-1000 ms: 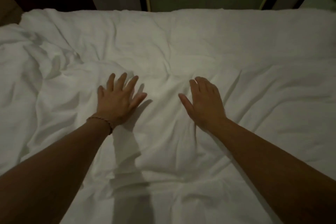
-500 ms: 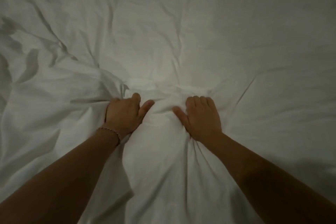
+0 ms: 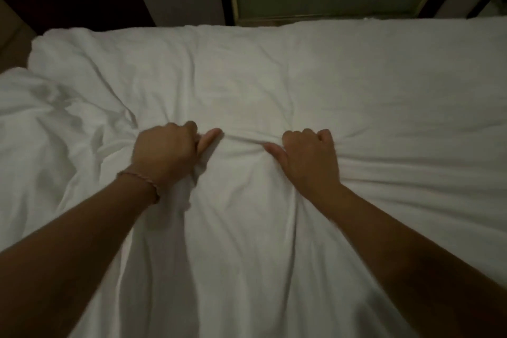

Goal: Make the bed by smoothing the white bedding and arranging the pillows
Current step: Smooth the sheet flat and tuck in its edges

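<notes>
Both hands, left hand (image 3: 164,151) and right hand (image 3: 308,158), have fingers curled gripping bunched white bedding (image 3: 274,90); smoothing step, next likely needs an even pull to flatten it.

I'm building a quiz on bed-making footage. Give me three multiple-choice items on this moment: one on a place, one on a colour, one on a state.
1. Where does the thin braided bracelet sit?
A. left wrist
B. right wrist
C. on the bedding

2. What colour is the rumpled cotton bedding?
A. blue
B. white
C. striped red

3. What are the left hand and right hand doing?
A. lying flat, fingers spread
B. raised above the bed
C. gripping bunched fabric

Answers:
1 A, the bracelet circles the left wrist.
2 B, the bedding is plain white throughout.
3 C, both hands' fingers curl into cloth, with creases radiating from each.
</notes>
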